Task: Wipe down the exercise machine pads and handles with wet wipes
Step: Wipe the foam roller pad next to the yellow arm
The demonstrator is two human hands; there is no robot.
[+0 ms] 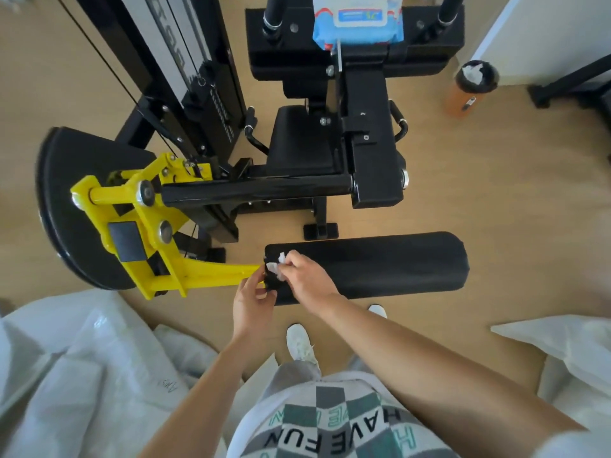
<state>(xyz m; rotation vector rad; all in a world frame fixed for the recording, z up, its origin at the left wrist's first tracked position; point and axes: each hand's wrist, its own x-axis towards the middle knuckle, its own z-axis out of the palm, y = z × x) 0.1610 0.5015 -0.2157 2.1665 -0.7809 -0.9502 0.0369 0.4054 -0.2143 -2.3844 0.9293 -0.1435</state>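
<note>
1. Centrally, a crumpled white wet wipe (276,264) sits pressed against the left end of the long black cylindrical roller pad (380,266), pinched in the grip of the right hand (307,276).
2. The left hand (253,302) curls its grip round the near edge of that same end, just beside the yellow metal lever arm (205,276).
3. Farther off is the black padded seat (304,140); a blue wet-wipe pack (358,24) rests on the black upper pad (426,57).
4. At right, an orange canister with a black lid (472,87) stands on the wooden floor (496,193).
</note>
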